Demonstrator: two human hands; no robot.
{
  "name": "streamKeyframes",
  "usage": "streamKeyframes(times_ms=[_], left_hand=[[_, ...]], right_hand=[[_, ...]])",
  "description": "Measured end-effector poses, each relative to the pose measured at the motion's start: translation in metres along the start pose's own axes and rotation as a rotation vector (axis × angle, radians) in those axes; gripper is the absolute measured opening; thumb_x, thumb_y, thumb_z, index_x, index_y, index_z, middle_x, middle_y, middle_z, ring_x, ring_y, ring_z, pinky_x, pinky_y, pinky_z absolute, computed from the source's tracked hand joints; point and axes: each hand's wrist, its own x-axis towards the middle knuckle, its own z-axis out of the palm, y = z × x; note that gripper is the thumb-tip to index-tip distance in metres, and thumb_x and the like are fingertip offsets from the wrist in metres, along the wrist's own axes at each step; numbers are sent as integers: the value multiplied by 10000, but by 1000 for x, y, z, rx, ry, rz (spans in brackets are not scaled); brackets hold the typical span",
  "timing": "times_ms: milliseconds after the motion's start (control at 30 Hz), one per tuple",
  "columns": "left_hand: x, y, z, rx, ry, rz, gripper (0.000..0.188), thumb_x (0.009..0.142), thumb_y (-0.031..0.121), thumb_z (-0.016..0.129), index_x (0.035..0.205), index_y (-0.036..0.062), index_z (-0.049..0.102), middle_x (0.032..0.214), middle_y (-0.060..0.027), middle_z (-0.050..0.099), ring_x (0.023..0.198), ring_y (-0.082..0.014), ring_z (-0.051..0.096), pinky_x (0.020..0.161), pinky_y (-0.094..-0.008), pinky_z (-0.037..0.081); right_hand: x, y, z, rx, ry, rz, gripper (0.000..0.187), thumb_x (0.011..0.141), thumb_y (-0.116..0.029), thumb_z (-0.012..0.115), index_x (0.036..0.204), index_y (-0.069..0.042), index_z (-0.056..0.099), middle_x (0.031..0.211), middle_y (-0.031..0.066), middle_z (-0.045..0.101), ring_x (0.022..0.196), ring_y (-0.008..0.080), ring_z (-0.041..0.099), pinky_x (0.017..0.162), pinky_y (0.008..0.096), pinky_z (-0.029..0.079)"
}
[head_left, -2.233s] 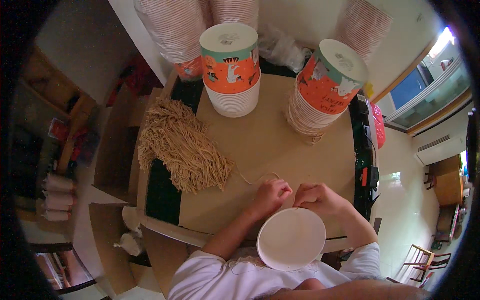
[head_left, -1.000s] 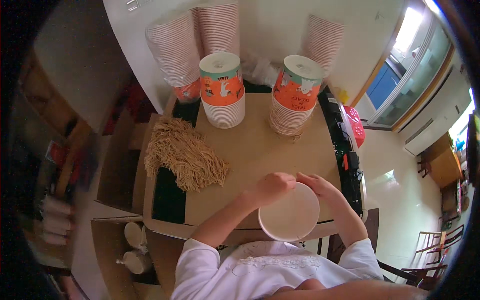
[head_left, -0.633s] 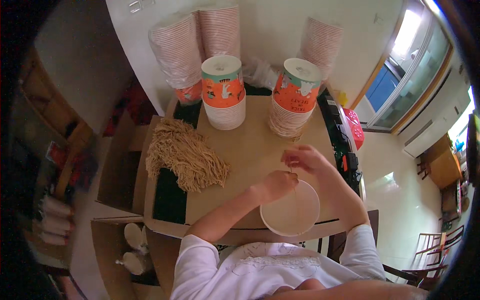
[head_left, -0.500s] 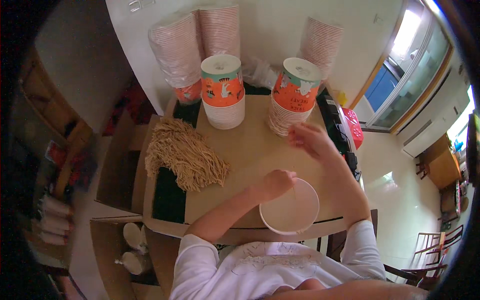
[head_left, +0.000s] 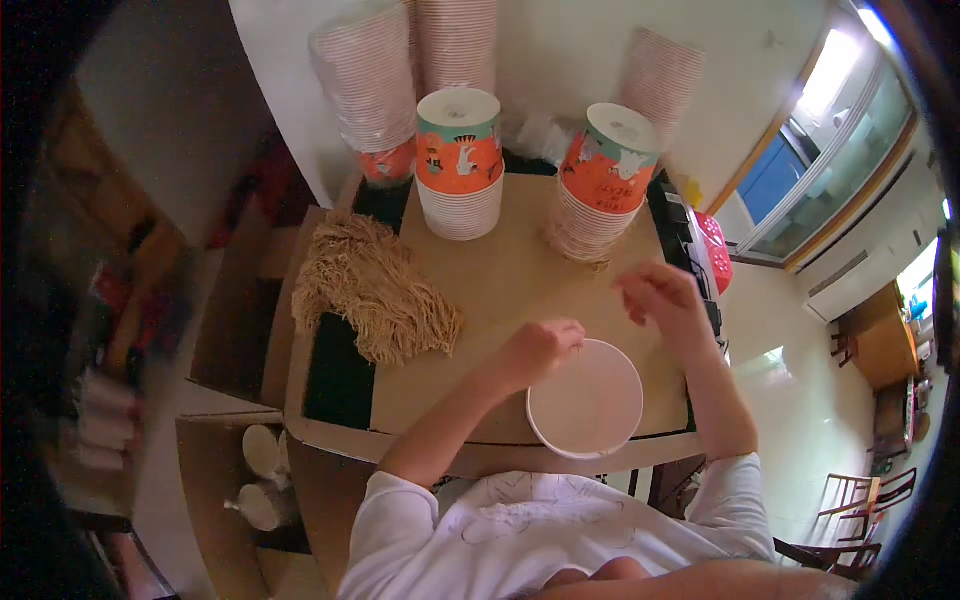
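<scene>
A white paper bucket (head_left: pixel 585 415), its mouth facing up, stands at the near edge of the table. My left hand (head_left: pixel 545 352) is closed in a pinch at its upper left rim, where a thin, faint cord seems to hang from the fingertips. To the right and above the bucket, my right hand (head_left: pixel 662 298) hovers with loosely curled fingers apart, and nothing shows between them. A thick bundle of tan cords (head_left: pixel 375 290) lies to the left of my left hand.
Two stacks of paper buckets, a left stack (head_left: pixel 459 165) and a right stack (head_left: pixel 605 185), stand upside down at the back, orange and green on top. Wrapped bucket stacks (head_left: pixel 365 85) lean behind. A cardboard box (head_left: pixel 215 480) at lower left holds white buckets. A power strip (head_left: pixel 690 250) runs along the right edge.
My right hand has moved right and slightly down, away from the right stack, and its fingers have loosened. My left hand stays at the bucket's rim. The whole view has shifted slightly.
</scene>
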Motion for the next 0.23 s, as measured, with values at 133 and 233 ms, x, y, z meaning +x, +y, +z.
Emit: streamKeyframes(times_ms=[133, 233], left_hand=[[8, 12, -15, -205, 161, -35, 93, 757, 19, 588, 850, 14, 594, 962, -113, 612, 861, -270, 602, 722, -348, 497], [4, 23, -21, -126, 267, 61, 82, 794, 36, 560, 864, 25, 601, 989, -114, 610, 894, -277, 598, 730, -335, 495]], right_hand=[[2, 56, -11, -150, -42, 53, 151, 870, -132, 552, 923, -16, 631, 779, 8, 611, 700, 80, 547, 606, 217, 435], [5, 84, -15, -149, -182, 303, 141, 864, -99, 533, 932, -18, 625, 822, 44, 637, 728, 115, 579, 668, 241, 476]])
